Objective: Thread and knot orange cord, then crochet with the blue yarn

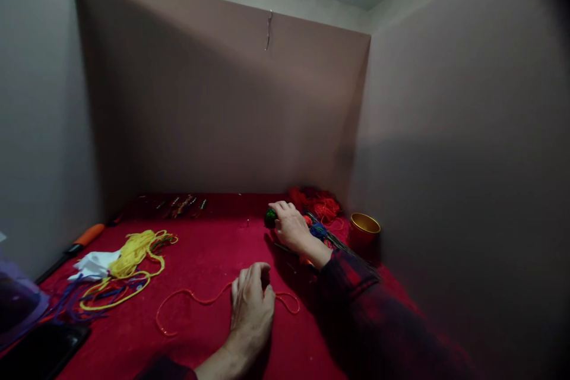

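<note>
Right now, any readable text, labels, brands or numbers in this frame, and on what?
None readable. The gold-rimmed cup, the orange-handled tool, the brown backdrop and the red cloth show no print. The dark object at the lower left is too dim to tell.

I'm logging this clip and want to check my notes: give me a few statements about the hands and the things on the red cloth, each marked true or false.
1. A yellow cord bundle lies on the red cloth, left of both hands. True.
2. The left hand holds that yellow cord bundle. False: it rests on a thin orange cord, apart from the bundle.
3. The right hand touches a green object. True.
4. The gold-rimmed cup lies tipped over. False: it stands upright, to the right of the right hand.
</note>
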Demonstrator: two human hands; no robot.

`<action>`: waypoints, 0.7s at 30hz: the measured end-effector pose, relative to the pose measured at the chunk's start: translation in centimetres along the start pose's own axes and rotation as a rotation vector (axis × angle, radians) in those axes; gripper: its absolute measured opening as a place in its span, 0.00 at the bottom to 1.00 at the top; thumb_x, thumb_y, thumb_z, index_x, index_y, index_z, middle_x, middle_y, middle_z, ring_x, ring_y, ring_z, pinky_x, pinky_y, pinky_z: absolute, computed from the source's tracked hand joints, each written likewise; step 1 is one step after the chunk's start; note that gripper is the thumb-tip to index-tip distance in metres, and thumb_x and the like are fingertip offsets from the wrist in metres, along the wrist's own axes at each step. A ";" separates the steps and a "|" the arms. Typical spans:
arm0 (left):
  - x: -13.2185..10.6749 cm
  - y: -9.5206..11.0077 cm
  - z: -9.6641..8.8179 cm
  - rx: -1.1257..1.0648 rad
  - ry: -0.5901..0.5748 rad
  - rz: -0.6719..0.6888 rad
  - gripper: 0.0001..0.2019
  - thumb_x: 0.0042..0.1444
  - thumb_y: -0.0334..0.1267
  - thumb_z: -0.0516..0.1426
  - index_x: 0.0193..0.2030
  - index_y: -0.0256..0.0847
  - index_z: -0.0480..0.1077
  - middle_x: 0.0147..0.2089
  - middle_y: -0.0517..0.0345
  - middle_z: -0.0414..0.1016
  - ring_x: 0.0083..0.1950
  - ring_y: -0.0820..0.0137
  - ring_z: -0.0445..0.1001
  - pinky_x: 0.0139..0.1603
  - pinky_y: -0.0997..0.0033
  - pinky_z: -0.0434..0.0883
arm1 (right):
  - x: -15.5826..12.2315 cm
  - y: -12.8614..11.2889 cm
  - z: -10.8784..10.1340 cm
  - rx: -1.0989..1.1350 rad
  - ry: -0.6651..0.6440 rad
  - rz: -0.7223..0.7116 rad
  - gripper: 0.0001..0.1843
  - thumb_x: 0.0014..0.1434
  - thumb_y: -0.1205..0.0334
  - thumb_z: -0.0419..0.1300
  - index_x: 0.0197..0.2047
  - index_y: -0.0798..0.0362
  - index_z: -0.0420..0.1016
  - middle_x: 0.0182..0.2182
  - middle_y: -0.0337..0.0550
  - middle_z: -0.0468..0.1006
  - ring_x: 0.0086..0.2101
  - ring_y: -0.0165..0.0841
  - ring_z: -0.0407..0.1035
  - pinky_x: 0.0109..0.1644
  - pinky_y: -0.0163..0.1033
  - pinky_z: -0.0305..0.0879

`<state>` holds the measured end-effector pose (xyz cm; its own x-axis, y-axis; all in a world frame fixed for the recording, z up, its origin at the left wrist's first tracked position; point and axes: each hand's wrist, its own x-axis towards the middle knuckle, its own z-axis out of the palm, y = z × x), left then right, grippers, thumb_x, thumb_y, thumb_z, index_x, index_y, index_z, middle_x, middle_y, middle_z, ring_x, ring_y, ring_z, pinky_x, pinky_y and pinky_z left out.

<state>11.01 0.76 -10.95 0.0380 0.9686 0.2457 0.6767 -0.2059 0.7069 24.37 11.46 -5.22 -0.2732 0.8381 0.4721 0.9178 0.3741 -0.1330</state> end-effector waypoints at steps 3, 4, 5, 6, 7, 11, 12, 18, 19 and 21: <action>-0.1 0.0 0.0 -0.006 0.001 0.016 0.14 0.51 0.28 0.48 0.42 0.42 0.66 0.39 0.55 0.71 0.44 0.64 0.66 0.47 0.62 0.57 | 1.1 0.8 -0.5 -0.062 -0.055 -0.016 0.17 0.52 0.72 0.57 0.44 0.49 0.74 0.43 0.45 0.74 0.44 0.39 0.62 0.46 0.41 0.58; -0.1 0.0 0.0 -0.011 0.002 0.019 0.14 0.51 0.27 0.47 0.42 0.42 0.66 0.39 0.55 0.71 0.44 0.63 0.66 0.47 0.62 0.57 | 1.4 1.3 -0.9 -0.085 -0.060 0.002 0.12 0.52 0.71 0.57 0.39 0.49 0.76 0.40 0.46 0.75 0.44 0.39 0.62 0.46 0.41 0.57; -0.1 0.0 0.0 -0.015 0.003 0.023 0.14 0.51 0.27 0.47 0.42 0.42 0.66 0.39 0.54 0.71 0.44 0.63 0.65 0.47 0.62 0.57 | 1.7 2.0 -1.4 -0.110 -0.051 0.036 0.11 0.54 0.70 0.55 0.37 0.51 0.77 0.39 0.48 0.75 0.44 0.40 0.61 0.47 0.42 0.56; -0.1 0.0 0.0 -0.018 0.004 0.028 0.14 0.50 0.27 0.47 0.42 0.42 0.66 0.39 0.54 0.71 0.43 0.63 0.65 0.47 0.62 0.57 | 2.0 2.8 -2.0 -0.133 -0.032 0.079 0.12 0.56 0.70 0.53 0.38 0.52 0.76 0.41 0.50 0.74 0.45 0.41 0.61 0.46 0.43 0.56; -0.1 0.0 0.0 -0.021 0.007 0.034 0.14 0.50 0.27 0.47 0.42 0.42 0.66 0.39 0.55 0.71 0.44 0.63 0.65 0.47 0.61 0.57 | 2.2 3.7 -2.5 -0.150 -0.018 0.123 0.14 0.58 0.70 0.51 0.41 0.52 0.76 0.43 0.51 0.73 0.46 0.41 0.60 0.46 0.42 0.56; -0.2 0.0 0.0 -0.025 0.016 0.048 0.13 0.50 0.26 0.48 0.40 0.42 0.66 0.38 0.55 0.71 0.43 0.64 0.66 0.47 0.62 0.57 | 3.0 6.6 -3.3 -0.169 -0.066 0.235 0.16 0.59 0.68 0.49 0.44 0.51 0.75 0.40 0.47 0.75 0.41 0.37 0.65 0.40 0.37 0.57; -0.2 0.0 0.1 -0.027 0.017 0.048 0.13 0.50 0.26 0.47 0.40 0.42 0.66 0.38 0.55 0.71 0.43 0.64 0.65 0.47 0.61 0.57 | 3.1 7.0 -3.1 -0.164 -0.104 0.239 0.15 0.58 0.69 0.50 0.43 0.50 0.76 0.38 0.46 0.76 0.39 0.36 0.67 0.37 0.36 0.57; -0.1 0.0 0.1 -0.037 0.001 0.063 0.13 0.50 0.26 0.47 0.39 0.42 0.66 0.39 0.55 0.71 0.44 0.64 0.65 0.47 0.61 0.56 | 4.0 7.2 -0.9 -0.146 -0.222 0.193 0.19 0.55 0.70 0.53 0.48 0.48 0.74 0.42 0.46 0.76 0.43 0.39 0.67 0.37 0.36 0.58; -0.1 0.0 0.1 -0.038 0.000 0.066 0.13 0.50 0.26 0.47 0.39 0.42 0.66 0.39 0.55 0.70 0.43 0.64 0.65 0.47 0.62 0.56 | 4.2 7.1 -0.5 -0.146 -0.224 0.186 0.20 0.56 0.70 0.53 0.50 0.48 0.72 0.45 0.46 0.75 0.45 0.39 0.66 0.39 0.37 0.59; -0.2 0.0 0.1 -0.038 -0.001 0.069 0.12 0.49 0.26 0.48 0.38 0.42 0.67 0.38 0.56 0.70 0.43 0.64 0.65 0.47 0.62 0.56 | 4.6 7.1 0.4 -0.144 -0.234 0.174 0.21 0.57 0.69 0.53 0.54 0.49 0.68 0.49 0.47 0.72 0.48 0.40 0.64 0.43 0.39 0.60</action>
<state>11.09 0.62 -11.04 0.0846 0.9520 0.2941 0.6440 -0.2775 0.7129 29.52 18.10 -4.34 -0.1523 0.9594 0.2374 0.9833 0.1714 -0.0618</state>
